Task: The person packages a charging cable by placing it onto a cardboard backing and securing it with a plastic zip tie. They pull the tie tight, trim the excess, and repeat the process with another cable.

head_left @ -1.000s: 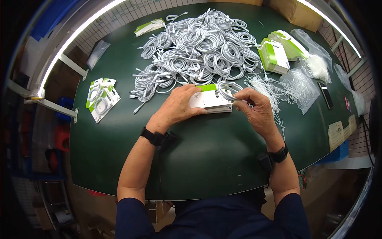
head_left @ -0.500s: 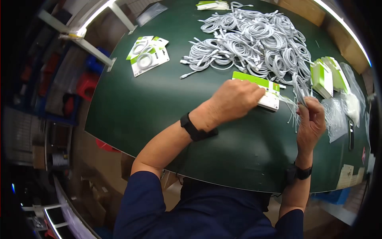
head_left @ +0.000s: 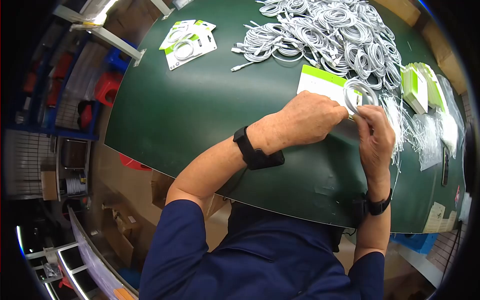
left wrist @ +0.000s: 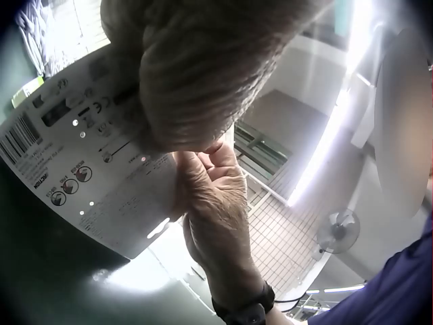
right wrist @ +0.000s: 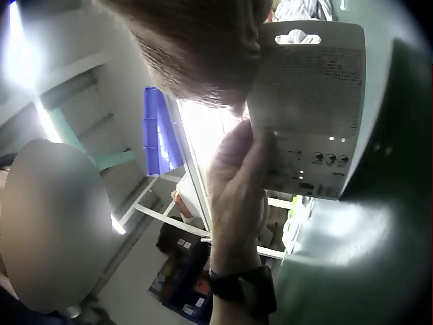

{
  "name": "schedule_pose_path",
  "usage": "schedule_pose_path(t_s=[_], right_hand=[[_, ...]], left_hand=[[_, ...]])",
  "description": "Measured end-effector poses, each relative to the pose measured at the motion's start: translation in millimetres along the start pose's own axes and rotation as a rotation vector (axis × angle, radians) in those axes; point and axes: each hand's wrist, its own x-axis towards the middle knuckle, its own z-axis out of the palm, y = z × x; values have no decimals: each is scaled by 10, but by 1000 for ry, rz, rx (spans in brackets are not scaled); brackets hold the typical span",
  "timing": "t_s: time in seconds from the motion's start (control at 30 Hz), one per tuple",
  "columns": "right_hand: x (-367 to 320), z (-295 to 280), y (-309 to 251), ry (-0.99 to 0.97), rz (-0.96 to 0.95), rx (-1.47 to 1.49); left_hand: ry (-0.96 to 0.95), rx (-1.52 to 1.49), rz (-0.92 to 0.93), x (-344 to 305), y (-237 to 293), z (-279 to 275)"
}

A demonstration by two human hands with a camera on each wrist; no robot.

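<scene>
your left hand (head_left: pixel 306 121) has its fingers clamped on the printed card (head_left: pixel 320 86), held above the table (head_left: pixel 200 105); your right hand (head_left: pixel 376 137) pinches the coiled cable (head_left: pixel 347 101) before it. clear bag (head_left: pixel 449 131) at right holds white ties.

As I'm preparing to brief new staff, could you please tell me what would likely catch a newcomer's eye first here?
Probably the big heap of coiled pale cables on the far side of the green table. Next, nearer, the left hand and right hand meet at a green-and-white card, the right pinching a cable coil.
</scene>
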Motion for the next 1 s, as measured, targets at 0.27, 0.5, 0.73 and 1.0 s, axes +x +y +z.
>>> schedule_pose_path(t_s=[0.27, 0.5, 0.73, 1.0], right_hand=[[-110, 162, 143, 69, 93, 175], [-97, 170, 89, 90, -76, 225], [-132, 176, 85, 36, -284, 222], [-119, 55, -34, -36, -418, 163]], left_hand=[[385, -153, 44, -15, 124, -78], [-49, -1134, -713, -490, 452, -112], [1, -1811, -1094, -659, 318, 155], [197, -2029, -1073, -670, 416, 174]])
